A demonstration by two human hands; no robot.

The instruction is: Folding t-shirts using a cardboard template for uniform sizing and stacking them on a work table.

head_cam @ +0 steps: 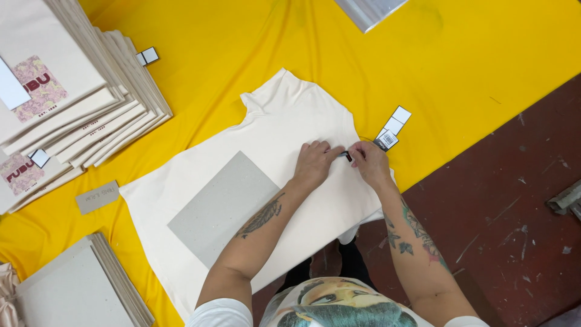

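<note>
- At the near edge of the yellow table (pixel 460 54), your cream shirt (pixel 284 115) lies flat and face down, its lower right corner hanging just over the edge above the dark red floor (pixel 514 200).
- Your left hand (pixel 313 163) rests on the shirt with fingers curled, pinching at a small dark fastener (pixel 347 155).
- Your right hand (pixel 370 163) meets it from the other side, fingertips closed on the same fastener.
- A hang tag (pixel 391 129) of white squares and one barcoded strip lies just beyond your right hand, on the yellow surface.
- A grey cardboard sheet (pixel 221 206) sits on the shirt, near your left forearm.
- Open yellow room lies beyond the collar and to the right.
- To the left, a stack of folded cream shirts (pixel 91 109) with pink printed patches is fanned out, well apart from your hands.
- A spare grey card label (pixel 97 197) lies between that stack and a pile of grey boards (pixel 78 284) at the lower left.
</note>
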